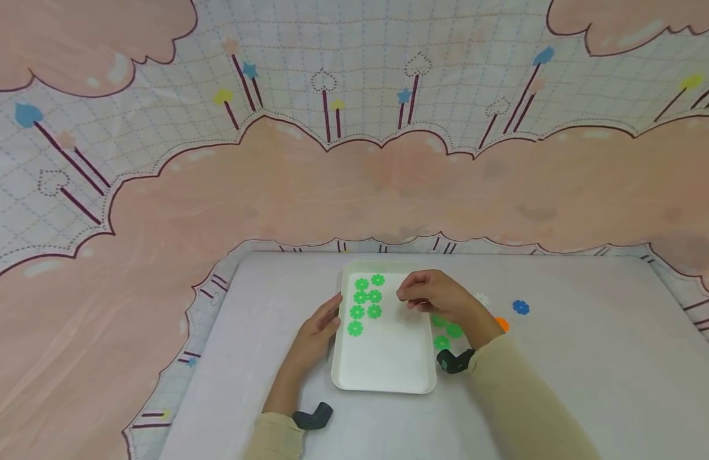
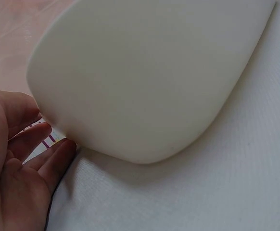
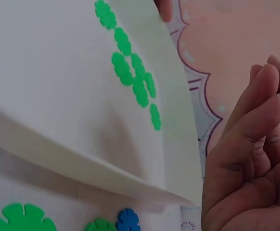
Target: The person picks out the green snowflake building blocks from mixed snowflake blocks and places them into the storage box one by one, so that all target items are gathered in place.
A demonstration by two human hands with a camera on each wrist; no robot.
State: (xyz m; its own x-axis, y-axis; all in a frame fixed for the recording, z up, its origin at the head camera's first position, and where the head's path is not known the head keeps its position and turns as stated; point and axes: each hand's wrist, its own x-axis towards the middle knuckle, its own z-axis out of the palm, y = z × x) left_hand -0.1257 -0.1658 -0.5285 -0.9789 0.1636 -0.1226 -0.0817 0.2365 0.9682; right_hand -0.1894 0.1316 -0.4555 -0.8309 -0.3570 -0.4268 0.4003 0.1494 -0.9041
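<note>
Several green flower-shaped discs (image 1: pixel 357 312) lie in two rough columns in the left part of a shallow white tray (image 1: pixel 384 364). My left hand (image 1: pixel 315 335) is at the tray's left side, its fingertips against the outer wall in the left wrist view, where the tray's side (image 2: pixel 130 86) fills much of the picture. Over the tray's right side hovers my right hand (image 1: pixel 437 295), fingers loosely bent with the thumb near the forefinger. No disc shows in its fingers (image 3: pixel 260 91) in the right wrist view.
Just right of the tray, more green discs (image 1: pixel 442 343) lie on the white tabletop (image 1: pixel 590 358), partly hidden by the right hand and wrist. An orange disc (image 1: pixel 502 324), a white disc (image 1: pixel 482 298) and a blue disc (image 1: pixel 521 307) lie farther right. A patterned cloth (image 1: pixel 389 185) hangs behind.
</note>
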